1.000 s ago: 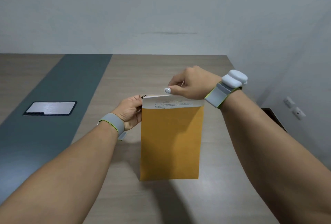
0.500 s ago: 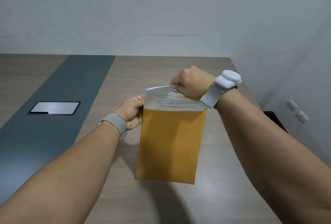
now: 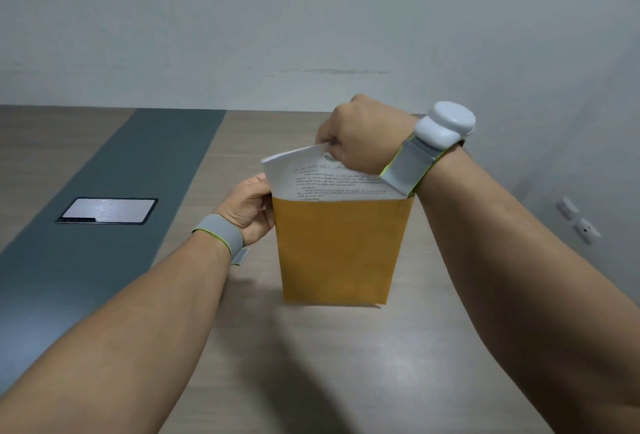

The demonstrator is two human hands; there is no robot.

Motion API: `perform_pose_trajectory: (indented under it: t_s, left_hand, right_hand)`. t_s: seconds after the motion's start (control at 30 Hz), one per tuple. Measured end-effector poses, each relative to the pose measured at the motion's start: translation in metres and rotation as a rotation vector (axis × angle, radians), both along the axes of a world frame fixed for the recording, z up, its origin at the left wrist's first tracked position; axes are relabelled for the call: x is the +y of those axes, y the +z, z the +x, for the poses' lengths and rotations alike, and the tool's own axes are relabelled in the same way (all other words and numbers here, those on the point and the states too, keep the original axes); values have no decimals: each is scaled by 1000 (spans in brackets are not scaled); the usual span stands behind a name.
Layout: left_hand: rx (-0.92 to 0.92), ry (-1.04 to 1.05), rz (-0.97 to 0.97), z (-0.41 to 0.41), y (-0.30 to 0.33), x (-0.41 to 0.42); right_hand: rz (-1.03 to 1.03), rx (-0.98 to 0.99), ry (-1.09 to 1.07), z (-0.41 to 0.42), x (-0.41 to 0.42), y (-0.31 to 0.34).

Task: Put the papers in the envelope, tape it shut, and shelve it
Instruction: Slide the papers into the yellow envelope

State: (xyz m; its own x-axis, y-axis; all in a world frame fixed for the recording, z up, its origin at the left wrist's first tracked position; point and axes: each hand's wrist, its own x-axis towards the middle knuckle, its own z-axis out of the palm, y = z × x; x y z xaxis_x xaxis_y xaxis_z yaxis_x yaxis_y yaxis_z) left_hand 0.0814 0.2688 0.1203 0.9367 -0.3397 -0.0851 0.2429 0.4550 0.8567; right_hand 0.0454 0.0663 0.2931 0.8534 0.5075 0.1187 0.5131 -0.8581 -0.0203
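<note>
From the head view, I hold one upright mustard-brown paper envelope in front of me, its bottom edge at the pale wood-grain bench; I cannot tell whether it rests there or hangs just above. My left hand grips the envelope's upper left edge, thumb on the near side; the other fingers are hidden behind the envelope. My right hand is clenched around the top of the white printed papers, pinching their upper edge. Its fingertips are tucked under the fist and hard to make out. The papers stand partly inside the envelope's open mouth, their upper part sticking out and tilted toward the left. The lower part is hidden inside, and I cannot count the sheets; the print is too small to read.

I count two grey wristbands with yellow-green trim: one on my left wrist and one on my right wrist, the latter carrying one rounded white device.

On the bench to the left runs one dark teal strip, with one flat rectangular silver panel set in it. On the right wall are two white outlets, small and blurred.
</note>
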Motion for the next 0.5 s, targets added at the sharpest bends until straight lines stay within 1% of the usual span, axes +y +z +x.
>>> perform_pose_trajectory:
  t_s: [0.07, 0.17, 0.23, 0.3, 0.37, 0.43, 0.5]
  left_hand:
    - [-8, -7, -22, -2, -1, 0]
    - [18, -11, -12, -4, -6, 1]
    - [42, -11, -6, -3, -8, 1]
    - [65, 1, -11, -2, -10, 1]
    - [67, 3, -22, 0, -9, 2]
    - [59, 3, -20, 1, -8, 2]
    - [60, 9, -20, 2, -8, 3]
  right_hand:
    - [-22, 55, 5, -5, 5, -10]
    - [-47, 165, -47, -6, 7, -28]
    - [-82, 202, -71, -5, 9, -40]
    - [-93, 208, -81, -5, 10, -46]
    - [-61, 219, -84, -3, 8, -46]
    - [-28, 204, -90, -2, 5, -47]
    - [-43, 186, -97, -3, 6, -50]
